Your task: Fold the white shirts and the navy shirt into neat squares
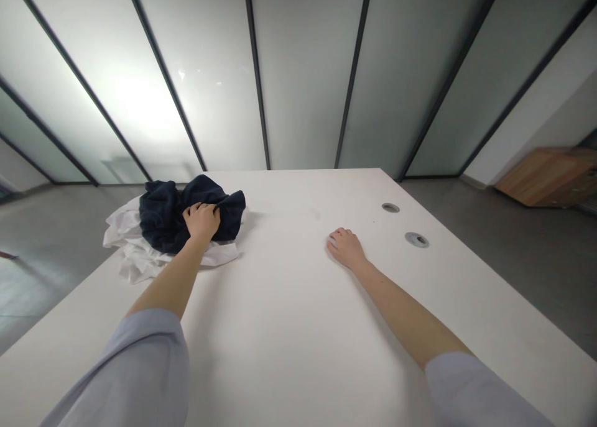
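Note:
A dark navy garment (161, 219) lies bunched up at the far left of the table, on top of crumpled white cloth (144, 262). My left hand (203, 220) reaches onto the navy one, its fingers curled into the fabric and closed on it. What kind of garment it is does not show in the folds. My right hand (346, 247) rests on the white table (284, 327), right of the middle. Its fingers are loosely bent, with a gap between thumb and fingers, and it holds nothing.
Two round cable grommets (416, 240) are set in the table near its right edge. Frosted glass panels (308, 73) with dark frames stand behind the table. On the floor at the far right is a wooden cabinet (550, 175).

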Demonstrator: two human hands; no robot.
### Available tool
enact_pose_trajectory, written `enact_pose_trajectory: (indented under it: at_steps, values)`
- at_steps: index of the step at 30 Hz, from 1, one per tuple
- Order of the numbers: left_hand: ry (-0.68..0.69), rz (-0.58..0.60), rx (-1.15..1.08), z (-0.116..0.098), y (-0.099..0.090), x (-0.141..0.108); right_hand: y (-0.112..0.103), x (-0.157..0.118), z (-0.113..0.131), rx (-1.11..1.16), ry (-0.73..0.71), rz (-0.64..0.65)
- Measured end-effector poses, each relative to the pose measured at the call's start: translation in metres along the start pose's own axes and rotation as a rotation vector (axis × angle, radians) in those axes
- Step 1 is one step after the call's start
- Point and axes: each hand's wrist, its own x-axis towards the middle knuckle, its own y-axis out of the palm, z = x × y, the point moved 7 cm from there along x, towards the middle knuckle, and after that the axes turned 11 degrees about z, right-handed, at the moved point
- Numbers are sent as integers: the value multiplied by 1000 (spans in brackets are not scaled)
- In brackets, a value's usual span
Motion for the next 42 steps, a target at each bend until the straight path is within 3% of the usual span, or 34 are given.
enact_pose_trajectory:
  at_steps: [4, 7, 10, 13, 16, 19, 22, 24, 26, 29, 31, 37, 42]
  values:
    - [-101, -79, -180, 1, -17, 7, 0, 1, 0, 8, 3, 2]
    - [-90, -165, -345, -9, -32, 14, 0, 1, 0, 11, -2, 1]
    - [-1, -229, -522, -35, -42, 19, 1, 1, 0, 17, -5, -10]
    - [135, -208, -714, -77, -40, 17, 2, 3, -3, 73, -12, -41]
    - [291, -66, -882, -132, -19, 2, 2, 5, -18, 295, 32, -130]
    - [425, 193, -930, -187, 18, -25, -1, 4, -51, 606, 170, -325]
    - [595, 535, -814, -235, 58, -64, -4, -2, -80, 807, 288, -519]
    - [672, 621, -652, -251, 71, -87, -4, -6, -93, 865, 343, -603]
    - [637, 525, -485, -252, 71, -100, -5, -9, -99, 883, 375, -641]
    - [457, 318, -303, -239, 59, -106, -7, -9, -96, 878, 344, -633]
    - [378, 286, -225, -231, 55, -109, -10, -8, -89, 856, 292, -623]
    - [337, 500, -131, -229, 83, -106, -22, -11, -70, 707, 210, -599]
    - [470, 581, -143, -243, 100, -100, -32, -16, -69, 608, 198, -618]
